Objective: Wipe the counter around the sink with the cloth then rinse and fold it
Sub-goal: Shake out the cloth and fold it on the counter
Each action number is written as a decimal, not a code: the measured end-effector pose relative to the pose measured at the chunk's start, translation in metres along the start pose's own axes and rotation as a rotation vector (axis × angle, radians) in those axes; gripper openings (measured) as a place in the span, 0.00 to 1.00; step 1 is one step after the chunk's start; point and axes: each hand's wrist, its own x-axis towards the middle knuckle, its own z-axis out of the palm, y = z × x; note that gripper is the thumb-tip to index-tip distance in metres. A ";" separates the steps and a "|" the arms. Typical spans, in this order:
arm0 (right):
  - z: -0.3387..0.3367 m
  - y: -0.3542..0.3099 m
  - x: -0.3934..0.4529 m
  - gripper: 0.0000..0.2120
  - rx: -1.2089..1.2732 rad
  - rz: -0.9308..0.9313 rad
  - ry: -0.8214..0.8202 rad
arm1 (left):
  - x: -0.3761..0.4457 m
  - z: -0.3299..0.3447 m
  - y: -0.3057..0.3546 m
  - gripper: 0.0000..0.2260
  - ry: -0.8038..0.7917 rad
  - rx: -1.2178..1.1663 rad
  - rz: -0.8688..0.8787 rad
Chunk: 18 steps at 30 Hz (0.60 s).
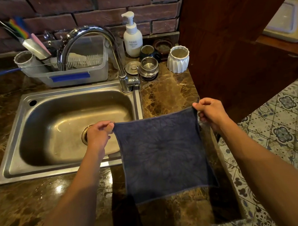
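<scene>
Both hands, left (98, 133) and right (211, 111), are pinching the cloth (162, 154) corners, spreading it above the bench (166, 93); folding is likely next, corners needing alignment.

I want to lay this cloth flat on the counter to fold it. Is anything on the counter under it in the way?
Nothing visible is. The left hand and right hand pinch the cloth's top corners; the counter showing below it is bare. The cups stand far back by the faucet.
</scene>
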 end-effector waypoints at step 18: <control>-0.056 0.097 -0.136 0.07 -0.307 0.122 -0.143 | -0.136 -0.064 -0.105 0.13 -0.244 0.366 0.316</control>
